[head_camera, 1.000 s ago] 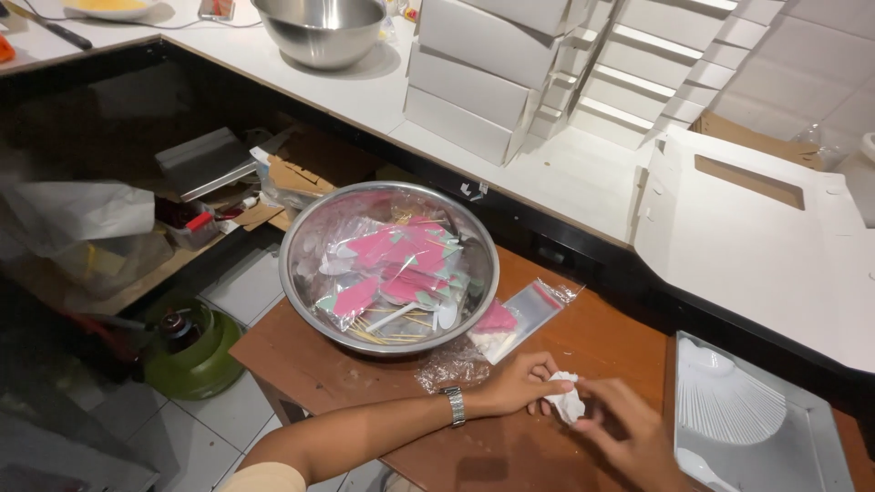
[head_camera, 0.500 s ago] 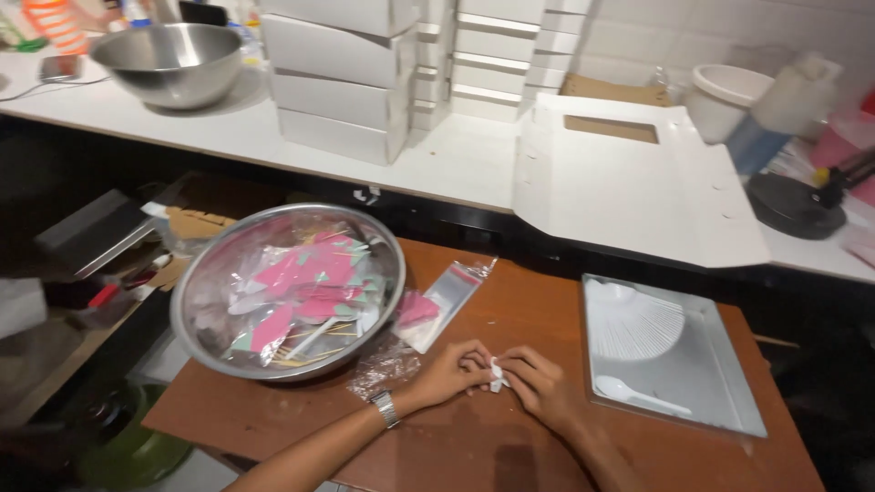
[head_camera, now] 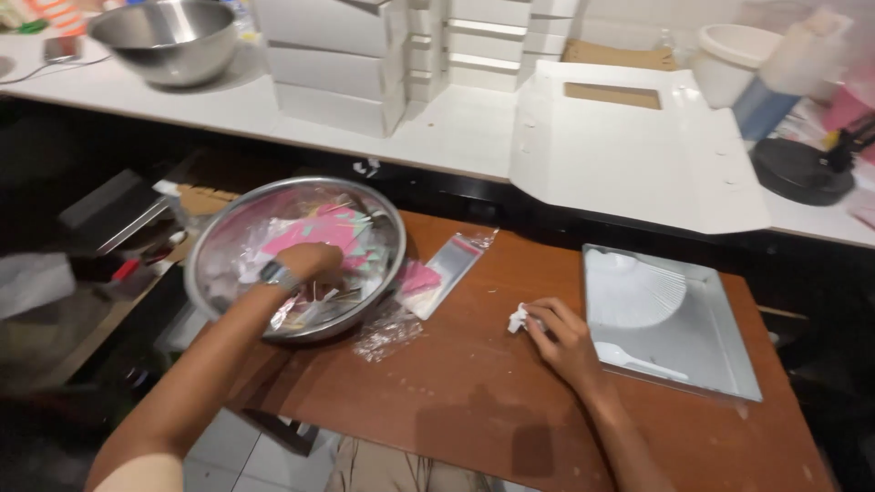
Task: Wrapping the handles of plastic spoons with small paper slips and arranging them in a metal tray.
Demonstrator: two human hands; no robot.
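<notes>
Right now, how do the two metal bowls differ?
The near bowl sits on the brown table, full of pink and clear packets, with the left hand reaching into it. The far bowl rests on the white counter, untouched, and nothing shows inside it from here. Both are round, shiny steel.

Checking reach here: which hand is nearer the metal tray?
Right. The right hand rests on the table just beside the metal tray; the left hand is inside the steel bowl.
</notes>
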